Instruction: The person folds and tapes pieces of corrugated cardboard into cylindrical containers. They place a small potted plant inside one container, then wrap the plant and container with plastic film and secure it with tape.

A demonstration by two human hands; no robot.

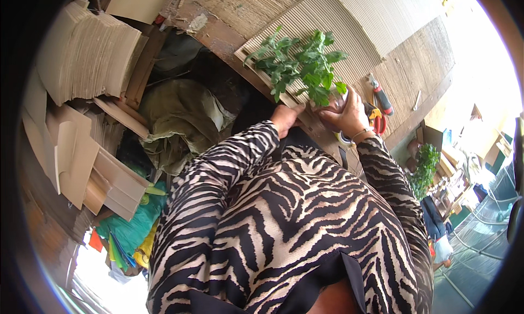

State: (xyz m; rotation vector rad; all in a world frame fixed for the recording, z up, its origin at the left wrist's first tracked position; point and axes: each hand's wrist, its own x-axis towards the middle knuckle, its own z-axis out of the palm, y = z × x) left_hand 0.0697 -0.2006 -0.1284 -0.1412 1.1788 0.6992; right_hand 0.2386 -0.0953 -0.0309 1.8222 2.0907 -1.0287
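Note:
A bunch of leafy green stems (312, 68) lies over ribbed corrugated cardboard (322, 20) on the wooden table. My right hand (349, 116) is closed around the bunch's lower end, where a pale wrapped part shows between thumb and fingers. At the table's near edge, my left hand (286, 119) is closed at the near corner of the cardboard, thumb toward the stems; its other fingers are partly hidden. Right beside my right wrist lie orange-handled scissors (376, 117). A roll of tape (344, 138) sits just below that hand, partly covered.
A red-and-grey handled tool (382, 98) rests on the wooden table (412, 68). Stacked cardboard sheets (90, 52) and loose pieces (117, 186) fill the left side. An olive cloth sack (183, 115) stands under the table edge. More greenery (424, 171) is at right.

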